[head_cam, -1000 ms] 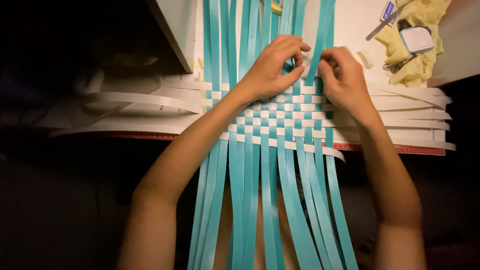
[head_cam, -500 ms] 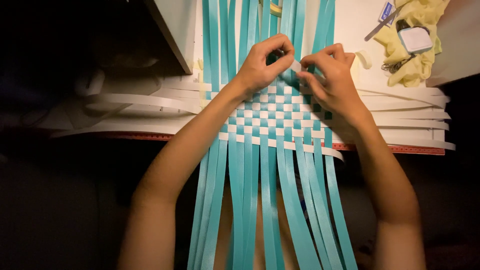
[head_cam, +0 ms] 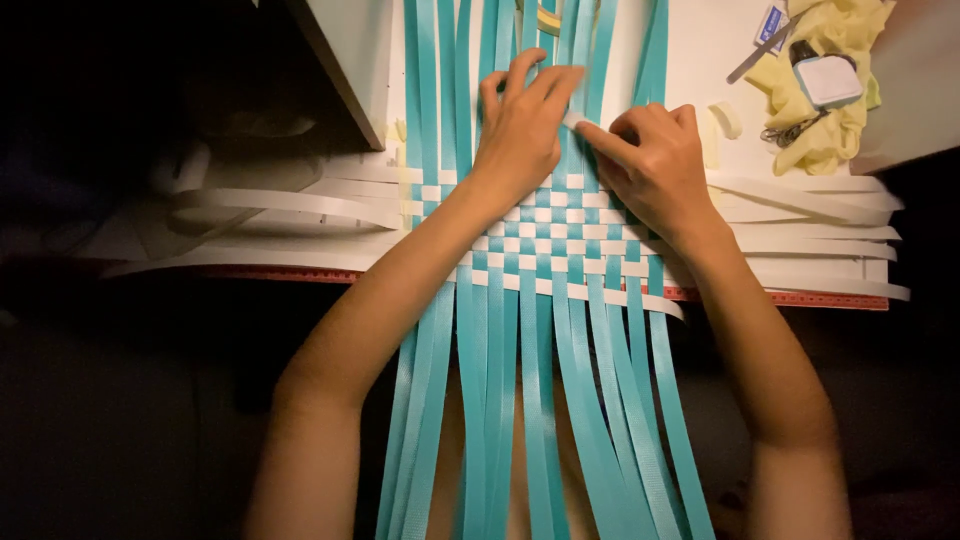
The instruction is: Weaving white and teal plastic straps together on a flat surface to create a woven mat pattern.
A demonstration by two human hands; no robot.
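Lying across the white table [head_cam: 690,60], running from its far side down over the near edge toward the lap: about ten teal strips [head_cam: 520,400], side by side, hanging loose below. Crossing them at mid-table: about five white strips [head_cam: 800,235], their ends fanning out flat to the right and curling in loops to the left. Forming where the two sets are interlacing: one checkered woven patch [head_cam: 545,235], teal and white squares alternating.

Resting on the top of that patch: the left hand [head_cam: 520,140], palm down, fingers held close together and pressing flat on the teal strips. Sitting just beside it, touching at the fingertips: the right hand [head_cam: 655,165], fingers curled, thumb and forefinger pinching the end of a white strip [head_cam: 575,120] between the teal ones.

Lying at the far right corner of the table, well apart from both hands: one crumpled yellow cloth [head_cam: 830,110], one small square container [head_cam: 828,80] on top of it, one thin metal tool [head_cam: 750,62] beside it. Showing along the table's near edge: one red ruler strip [head_cam: 820,298].
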